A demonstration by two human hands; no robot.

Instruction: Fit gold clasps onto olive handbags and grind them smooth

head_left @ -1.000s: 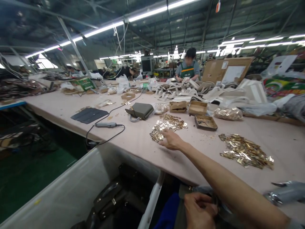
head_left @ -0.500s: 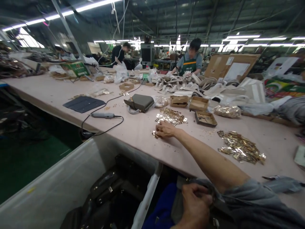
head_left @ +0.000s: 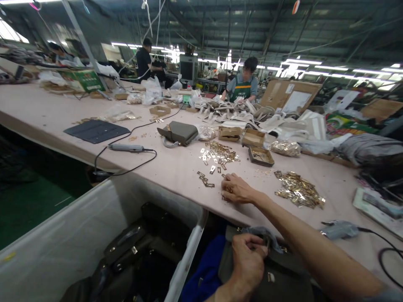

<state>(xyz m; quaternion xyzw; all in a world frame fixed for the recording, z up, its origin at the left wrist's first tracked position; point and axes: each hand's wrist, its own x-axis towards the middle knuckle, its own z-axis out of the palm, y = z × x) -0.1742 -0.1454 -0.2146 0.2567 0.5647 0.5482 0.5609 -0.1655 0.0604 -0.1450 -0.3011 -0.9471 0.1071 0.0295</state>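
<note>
On a pale table [head_left: 176, 174], a person's right hand [head_left: 236, 189] curls nearly closed around gold metal plates [head_left: 228, 190], near a scattered pile [head_left: 223, 154] of more, while the left hand [head_left: 248, 258], thumb and fingers pinched together, holds the top of a dark bag [head_left: 287, 272] below the table's edge.
</note>
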